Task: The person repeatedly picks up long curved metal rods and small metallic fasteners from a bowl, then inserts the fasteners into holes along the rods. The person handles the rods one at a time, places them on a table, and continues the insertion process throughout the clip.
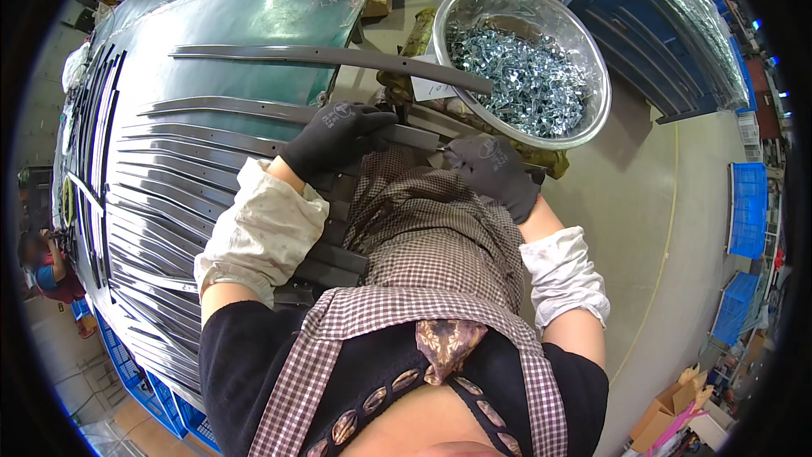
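My left hand (337, 137), in a black glove, is closed round a long dark grey strip (414, 136) near its right end. The strip has small holes and reaches back over the table to the left. My right hand (492, 167), also gloved in black, has its fingers pinched at that strip's right tip; what they hold there is too small and covered to make out. Just beyond, another grey strip (321, 55) lies across the table with its end over a clear round bowl (602, 76). Many small shiny metal clips (524, 76) fill the bowl.
Several more grey strips (178, 190) lie side by side on the green-covered table (279, 13). A white paper tag (430, 87) sits by the bowl. Blue bins (651, 25) stand far right, with blue crates (748, 211) along the right. Another person (57, 267) is at the far left.
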A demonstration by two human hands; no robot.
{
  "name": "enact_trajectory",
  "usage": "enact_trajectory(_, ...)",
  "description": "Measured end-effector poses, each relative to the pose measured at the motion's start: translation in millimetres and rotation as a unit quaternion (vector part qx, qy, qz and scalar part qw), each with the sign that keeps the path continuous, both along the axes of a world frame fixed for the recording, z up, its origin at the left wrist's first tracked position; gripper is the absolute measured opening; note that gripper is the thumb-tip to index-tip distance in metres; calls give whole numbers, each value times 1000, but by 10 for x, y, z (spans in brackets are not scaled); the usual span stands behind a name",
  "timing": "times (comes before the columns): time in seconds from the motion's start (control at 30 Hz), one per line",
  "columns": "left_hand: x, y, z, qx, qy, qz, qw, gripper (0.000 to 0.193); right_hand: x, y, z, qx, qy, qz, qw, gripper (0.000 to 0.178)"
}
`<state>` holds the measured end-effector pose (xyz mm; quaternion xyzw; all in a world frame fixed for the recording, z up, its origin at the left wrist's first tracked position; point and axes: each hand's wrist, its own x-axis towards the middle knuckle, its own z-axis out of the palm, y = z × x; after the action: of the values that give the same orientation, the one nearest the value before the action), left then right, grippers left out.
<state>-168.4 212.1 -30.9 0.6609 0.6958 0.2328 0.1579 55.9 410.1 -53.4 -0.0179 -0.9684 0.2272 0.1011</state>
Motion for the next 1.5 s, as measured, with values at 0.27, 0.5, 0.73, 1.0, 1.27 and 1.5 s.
enact_trajectory(0.27, -11, 4, 71, -11, -2, 5, 1000, 44, -19, -116, -125, 21, 38, -28, 999, 19)
enact_trajectory(0.5, 3, -5, 43, 19, 46, 2, 999, 43, 393, 324, 86, -132, -16, -117, 984, 26)
enact_trajectory(0.73, 23, -38, 138, 46, 83, -34, 995, 41, 408, 725, -84, -38, 15, -235, 971, 29)
enact_trajectory(1.0, 356, -652, 625, 18, 8, -53, 998, 42, 149, 1044, -101, 50, -100, -304, 946, 69)
enact_trajectory(1.27, 143, -745, 1058, -113, -80, -79, 987, 32, -313, 1215, -716, 93, -80, -219, 968, 19)
enact_trajectory(1.5, -354, 424, 598, 34, 111, 45, 992, 56, -51, 1071, -381, 47, -91, -280, 955, 29)
